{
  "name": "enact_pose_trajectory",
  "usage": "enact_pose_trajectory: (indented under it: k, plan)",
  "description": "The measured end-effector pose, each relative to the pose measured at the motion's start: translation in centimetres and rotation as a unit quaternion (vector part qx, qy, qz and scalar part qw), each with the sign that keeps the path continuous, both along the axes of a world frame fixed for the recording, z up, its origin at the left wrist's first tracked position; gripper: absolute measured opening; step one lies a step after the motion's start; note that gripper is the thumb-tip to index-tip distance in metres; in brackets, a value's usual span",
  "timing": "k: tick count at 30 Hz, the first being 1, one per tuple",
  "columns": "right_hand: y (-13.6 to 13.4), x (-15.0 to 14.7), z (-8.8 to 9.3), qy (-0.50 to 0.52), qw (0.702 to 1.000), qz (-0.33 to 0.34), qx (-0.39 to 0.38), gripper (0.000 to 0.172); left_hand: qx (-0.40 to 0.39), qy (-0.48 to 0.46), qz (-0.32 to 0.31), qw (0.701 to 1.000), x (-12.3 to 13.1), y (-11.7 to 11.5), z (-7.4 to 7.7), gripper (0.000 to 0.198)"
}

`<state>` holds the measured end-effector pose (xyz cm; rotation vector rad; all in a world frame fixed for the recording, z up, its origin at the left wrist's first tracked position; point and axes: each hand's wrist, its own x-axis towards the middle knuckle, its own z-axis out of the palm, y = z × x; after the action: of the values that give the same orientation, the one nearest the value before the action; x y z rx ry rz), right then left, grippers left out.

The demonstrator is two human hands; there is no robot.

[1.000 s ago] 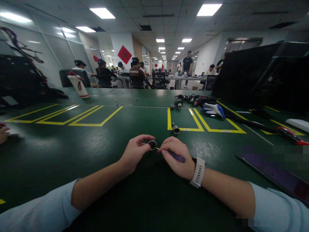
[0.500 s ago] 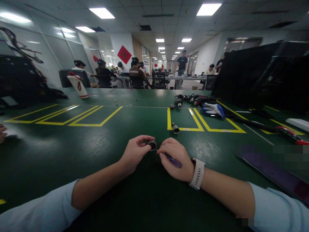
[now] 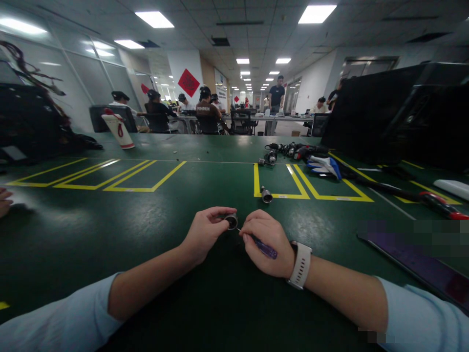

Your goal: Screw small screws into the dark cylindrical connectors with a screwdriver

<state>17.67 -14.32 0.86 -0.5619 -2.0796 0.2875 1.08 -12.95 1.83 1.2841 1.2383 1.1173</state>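
Observation:
My left hand (image 3: 208,232) pinches a small round metal connector shell (image 3: 231,222) between thumb and fingers, its open ring end turned toward me and to the right. My right hand (image 3: 266,239) is closed around a small screwdriver with a purple see-through handle (image 3: 266,249). The thin shaft points left at the lower rim of the shell; whether the tip touches it I cannot tell. Both hands are held above the green table (image 3: 154,220). Beyond them, a similar metal connector (image 3: 266,195) lies at a yellow tape outline.
Cabled connectors (image 3: 271,157) and blue-and-white gloves (image 3: 324,167) lie at the back right. A red-and-black handled tool (image 3: 439,204) and a dark flat device (image 3: 417,266) are on the right. A white cup (image 3: 119,129) stands back left. Another person's hand (image 3: 5,200) shows at the left edge.
My right hand has shifted very slightly, and the screwdriver handle has moved a touch right and down. The shell in my left hand has barely moved.

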Motion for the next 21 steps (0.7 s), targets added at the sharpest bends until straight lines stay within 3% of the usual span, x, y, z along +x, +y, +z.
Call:
enact_pose_trajectory:
  k: [21]
  plan:
    - [0.10,-0.09,-0.32,0.008,1.000,-0.001,-0.011,0.013,-0.002,-0.005,0.023,1.000,0.25,0.00,0.06,0.030]
